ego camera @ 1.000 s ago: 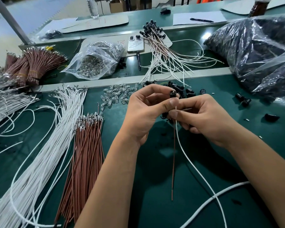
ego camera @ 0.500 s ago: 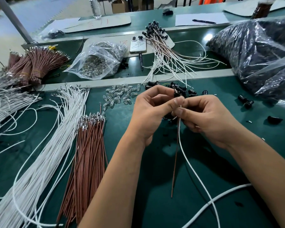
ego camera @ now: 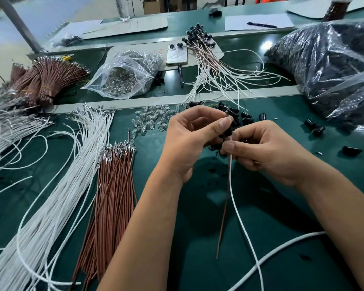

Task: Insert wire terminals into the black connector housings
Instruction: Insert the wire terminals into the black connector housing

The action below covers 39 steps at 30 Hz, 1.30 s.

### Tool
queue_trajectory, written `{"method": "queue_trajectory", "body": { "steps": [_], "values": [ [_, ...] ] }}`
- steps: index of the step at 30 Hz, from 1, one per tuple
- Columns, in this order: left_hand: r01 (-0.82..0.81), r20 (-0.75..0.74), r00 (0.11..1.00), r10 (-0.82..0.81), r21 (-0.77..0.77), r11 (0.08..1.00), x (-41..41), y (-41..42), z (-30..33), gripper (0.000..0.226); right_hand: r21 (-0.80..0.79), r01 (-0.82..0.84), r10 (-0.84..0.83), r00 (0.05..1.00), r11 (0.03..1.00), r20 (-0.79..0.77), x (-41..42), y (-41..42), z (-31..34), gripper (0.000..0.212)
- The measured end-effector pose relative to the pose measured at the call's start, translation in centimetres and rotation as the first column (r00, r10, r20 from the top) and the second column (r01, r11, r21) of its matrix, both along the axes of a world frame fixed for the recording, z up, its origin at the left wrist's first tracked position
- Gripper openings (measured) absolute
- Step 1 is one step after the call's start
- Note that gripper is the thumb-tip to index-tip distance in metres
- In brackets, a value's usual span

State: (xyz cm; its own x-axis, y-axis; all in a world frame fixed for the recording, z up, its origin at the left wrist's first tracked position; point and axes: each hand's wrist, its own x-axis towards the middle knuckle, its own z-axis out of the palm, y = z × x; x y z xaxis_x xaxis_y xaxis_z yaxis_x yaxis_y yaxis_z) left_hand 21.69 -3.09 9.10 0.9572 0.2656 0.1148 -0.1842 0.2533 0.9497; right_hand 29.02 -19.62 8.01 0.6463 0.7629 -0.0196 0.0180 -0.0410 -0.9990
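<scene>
Green matted worktop (ego camera: pixel 261 206) of a wire-assembly station. Centre: the left hand (ego camera: pixel 189 139) pinches a small black plastic connector housing (ego camera: pixel 229 128) between thumb and forefinger; touching it at 4 o'clock, the right hand (ego camera: pixel 267 152) grips a thin white insulated wire (ego camera: pixel 233 202), beside which a thin brown insulated wire (ego camera: pixel 223 219) hangs; whether either terminal is seated cannot be told. Just beyond the hands, at 12 o'clock, lie loose black housings (ego camera: pixel 243 117). At 8 o'clock lie a brown wire bundle (ego camera: pixel 111 196) and white wire bundle (ego camera: pixel 57 196), still unused. At 12 o'clock, farther off, a fan of finished wired housings (ego camera: pixel 208 59). Judgement: some units done, many remaining.
</scene>
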Motion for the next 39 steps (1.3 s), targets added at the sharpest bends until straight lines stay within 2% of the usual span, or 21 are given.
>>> {"method": "queue_trajectory", "body": {
  "steps": [5, 15, 23, 39],
  "values": [
    [-0.020, 0.027, 0.999, 0.021, -0.022, 1.000, 0.07, 0.01, -0.17, 0.013, 0.000, 0.032, -0.032, 0.999, 0.999, -0.001, -0.01, 0.04, 0.09, 0.025],
    [-0.074, 0.083, 0.994, 0.076, -0.018, 0.997, 0.20, 0.08, -0.23, 0.014, -0.010, 0.037, -0.037, 0.998, 0.999, 0.043, 0.21, 0.01, -0.38, 0.030],
    [-0.120, 0.219, 0.970, 0.102, 0.068, 0.990, 0.37, -0.20, -0.57, 0.009, 0.146, 0.248, -0.268, 0.952, 0.958, 0.146, 0.14, 0.24, -0.27, 0.010],
    [-0.073, 0.212, 0.975, 0.064, 0.032, 0.997, 0.34, -0.20, -0.46, 0.010, 0.251, 0.174, -0.224, 0.956, 0.952, 0.188, 0.21, -0.18, -0.09, 0.008]
  ]
}}
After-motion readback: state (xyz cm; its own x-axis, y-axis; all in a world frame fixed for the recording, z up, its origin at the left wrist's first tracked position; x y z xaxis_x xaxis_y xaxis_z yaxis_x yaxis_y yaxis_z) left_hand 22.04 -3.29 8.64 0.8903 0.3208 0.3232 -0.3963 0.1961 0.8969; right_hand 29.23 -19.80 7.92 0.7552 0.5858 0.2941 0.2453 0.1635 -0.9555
